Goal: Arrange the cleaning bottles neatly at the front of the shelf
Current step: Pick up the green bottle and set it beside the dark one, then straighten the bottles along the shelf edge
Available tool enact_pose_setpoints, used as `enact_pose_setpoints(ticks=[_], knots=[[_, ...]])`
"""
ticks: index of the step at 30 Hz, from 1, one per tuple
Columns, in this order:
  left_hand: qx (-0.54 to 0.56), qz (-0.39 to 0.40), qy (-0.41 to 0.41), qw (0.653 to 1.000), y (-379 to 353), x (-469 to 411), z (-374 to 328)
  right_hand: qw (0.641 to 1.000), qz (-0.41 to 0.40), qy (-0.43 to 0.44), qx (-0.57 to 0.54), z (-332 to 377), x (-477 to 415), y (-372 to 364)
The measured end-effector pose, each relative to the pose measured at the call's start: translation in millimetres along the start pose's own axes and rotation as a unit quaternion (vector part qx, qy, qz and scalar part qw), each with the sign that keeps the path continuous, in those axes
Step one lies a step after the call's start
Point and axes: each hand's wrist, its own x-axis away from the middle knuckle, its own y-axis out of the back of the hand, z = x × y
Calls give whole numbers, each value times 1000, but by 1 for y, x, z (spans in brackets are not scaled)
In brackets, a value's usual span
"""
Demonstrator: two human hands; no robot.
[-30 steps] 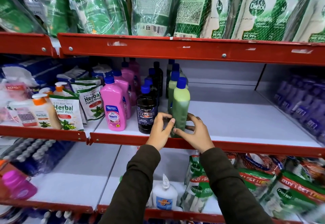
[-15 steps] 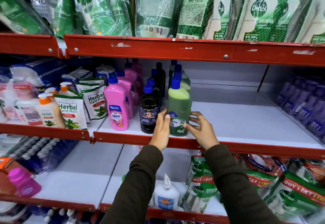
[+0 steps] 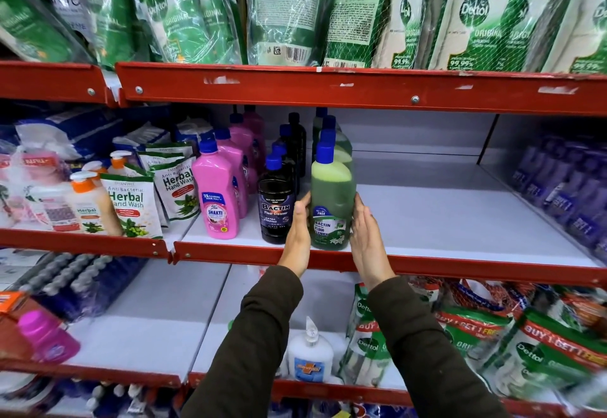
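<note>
A green floor-cleaner bottle [image 3: 332, 200] with a blue cap stands upright at the front edge of the white middle shelf [image 3: 443, 220], label facing me. My left hand [image 3: 298, 237] presses flat against its left side and my right hand [image 3: 367, 237] against its right side, fingers straight. A black Bactin bottle [image 3: 275, 210] stands just left of it, and a pink Shakti bottle [image 3: 215, 200] further left. Behind each front bottle runs a row of matching bottles toward the back wall.
The red shelf lip [image 3: 427, 266] runs along the front. To the left stand herbal hand-wash pouches [image 3: 131, 204] and pump bottles. Purple bottles [image 3: 565, 194] fill the right bay. Dettol pouches [image 3: 476, 16] hang overhead and lie on the shelf below.
The green bottle has been turned from edge-on until its label faces front. My hands have shifted from fingertip grips to flat palms on both sides.
</note>
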Motion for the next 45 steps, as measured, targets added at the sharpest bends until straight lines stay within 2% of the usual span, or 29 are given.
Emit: enact_pose_setpoints(ticks=[8,13,15,17,19,20,22,24,25,27,29,32,35,45], knots=[[-32,4,-41,999,-4,26,4,998,3,-8,55,-3,20,2],[-50,23,-30,998,4,23,2,999,-11,-2,52,-1,19,0],[-63,14,-48,997,9,26,6,995,-88,37,37,-4,23,-6],[-73,-51,-90,992,13,33,14,968,-214,131,23,-10,31,-18],[-56,-133,-125,982,19,39,21,942,-273,194,25,-19,38,-37],[-44,-163,-136,976,24,40,22,944,-255,207,31,-23,40,-49],[-22,-192,-149,970,38,36,19,968,-156,191,44,-33,39,-74],[-3,-188,-132,973,52,27,13,987,-67,134,64,-41,28,-94],[4,-175,-115,978,59,22,8,992,-52,100,65,-42,19,-102],[14,-136,-79,987,71,11,-1,998,-55,21,35,-36,0,-117],[21,-91,-57,994,80,0,-6,998,-61,-14,-4,-33,-18,-122],[18,-46,-45,998,89,-7,-13,997,-68,-5,-46,-37,-32,-121],[4,-21,-32,999,96,1,-17,997,-71,0,-25,-39,-30,-119],[-49,-35,-44,997,101,20,-4,996,-84,13,-17,-37,-2,-123]])
